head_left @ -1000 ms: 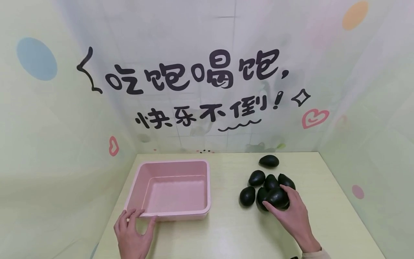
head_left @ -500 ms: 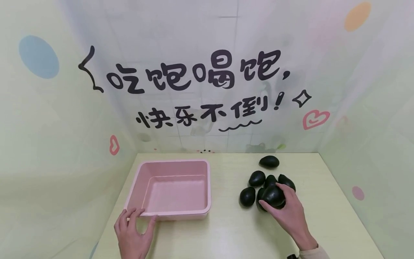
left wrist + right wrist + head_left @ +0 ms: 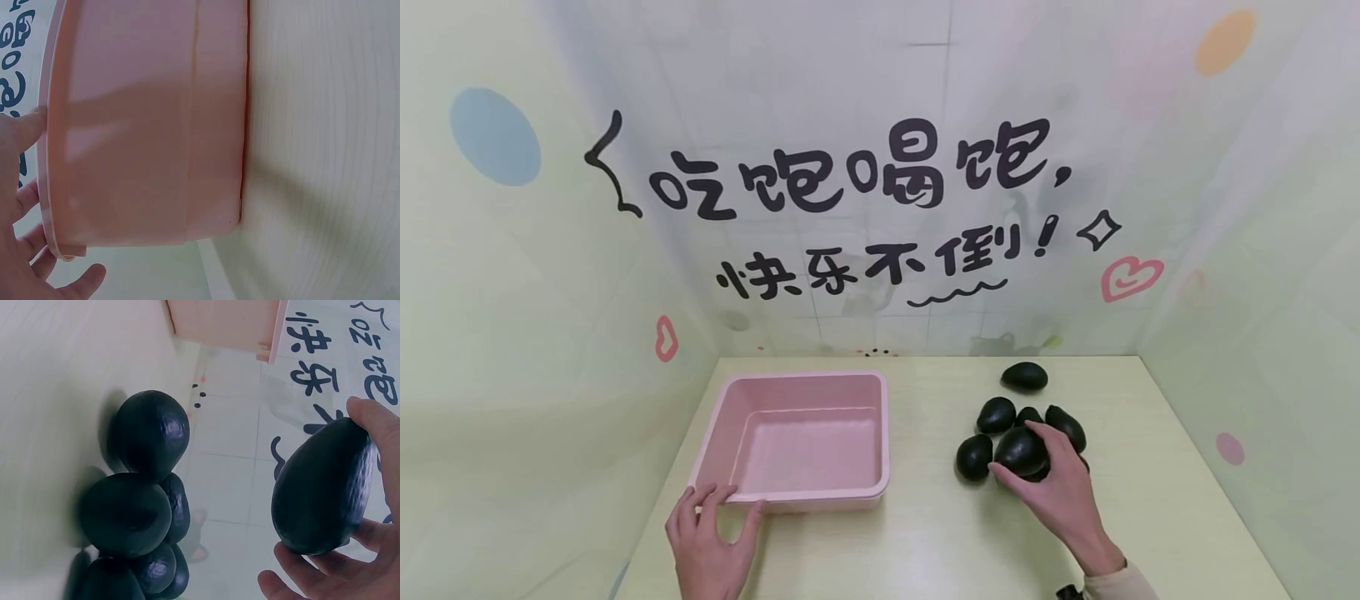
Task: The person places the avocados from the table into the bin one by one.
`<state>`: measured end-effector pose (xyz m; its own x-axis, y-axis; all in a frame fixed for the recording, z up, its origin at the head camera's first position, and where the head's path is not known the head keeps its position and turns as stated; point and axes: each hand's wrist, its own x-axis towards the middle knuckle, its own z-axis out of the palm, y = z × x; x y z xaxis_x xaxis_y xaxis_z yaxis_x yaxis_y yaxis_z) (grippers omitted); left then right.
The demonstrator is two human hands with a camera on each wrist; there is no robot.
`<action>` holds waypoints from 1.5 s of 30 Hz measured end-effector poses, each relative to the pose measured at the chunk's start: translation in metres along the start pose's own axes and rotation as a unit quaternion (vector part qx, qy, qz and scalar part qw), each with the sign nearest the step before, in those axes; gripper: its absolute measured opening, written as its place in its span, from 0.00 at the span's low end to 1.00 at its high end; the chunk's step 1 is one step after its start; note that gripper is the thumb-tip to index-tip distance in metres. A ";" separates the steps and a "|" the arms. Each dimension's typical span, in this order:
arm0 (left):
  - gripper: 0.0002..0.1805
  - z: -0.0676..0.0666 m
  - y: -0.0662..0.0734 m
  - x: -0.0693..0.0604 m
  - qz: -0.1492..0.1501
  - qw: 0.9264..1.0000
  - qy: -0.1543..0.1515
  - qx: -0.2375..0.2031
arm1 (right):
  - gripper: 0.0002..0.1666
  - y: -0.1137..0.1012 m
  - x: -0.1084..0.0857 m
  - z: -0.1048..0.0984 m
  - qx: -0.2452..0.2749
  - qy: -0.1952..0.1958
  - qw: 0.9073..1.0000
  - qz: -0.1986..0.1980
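My right hand [image 3: 1060,492] grips a dark, smooth-skinned avocado [image 3: 1022,451], thumb on one side and fingers on the other. In the right wrist view this avocado [image 3: 325,487] hangs apart from the others. Several more lie clustered below it, including one at the left [image 3: 974,457], one behind [image 3: 996,414] and one at the right [image 3: 1066,427]; some are partly hidden. My left hand [image 3: 709,542] rests with spread digits on the front-left rim of a pink plastic tub [image 3: 808,497]. In the left wrist view its thumb and fingers touch the tub's rim [image 3: 45,150].
Another avocado [image 3: 1024,377] lies by itself near the back edge of the pale wooden table [image 3: 925,550]. A printed fabric backdrop [image 3: 880,183] with large black characters rises behind the table, and pale side panels [image 3: 1262,333] flank it.
My right hand has lifted the avocado and moved slightly left with it, over the cluster. My left hand and the tub have stayed put.
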<state>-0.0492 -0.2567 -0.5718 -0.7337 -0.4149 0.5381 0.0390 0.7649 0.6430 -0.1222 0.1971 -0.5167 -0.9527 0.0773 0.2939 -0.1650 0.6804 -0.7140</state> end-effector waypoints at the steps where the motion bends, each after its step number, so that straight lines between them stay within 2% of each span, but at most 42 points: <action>1: 0.25 0.000 0.000 0.000 0.000 1.000 0.000 0.000 | 0.49 -0.001 0.000 0.000 0.006 -0.004 1.000 0.005; 7: 0.24 -0.001 0.002 0.001 -0.005 1.000 -0.002 0.002 | 0.50 -0.008 -0.001 0.003 0.035 -0.025 0.999 0.030; 13: 0.24 -0.001 0.003 0.001 -0.019 1.000 -0.012 0.008 | 0.49 -0.015 -0.001 0.005 0.037 -0.038 0.998 0.033; 23: 0.24 0.001 0.000 0.001 -0.015 1.000 -0.009 0.006 | 0.48 -0.024 0.000 0.008 0.046 -0.054 0.997 0.029; 45: 0.24 0.000 0.001 0.000 -0.008 1.000 -0.001 0.001 | 0.47 -0.036 0.008 0.019 0.036 -0.058 0.996 -0.061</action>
<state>-0.0498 -0.2557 -0.5710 -0.7356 -0.4260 0.5268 0.0258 0.7594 0.6501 -0.1288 0.1593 -0.5005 -0.9468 -0.0905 0.3089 -0.2955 0.6249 -0.7226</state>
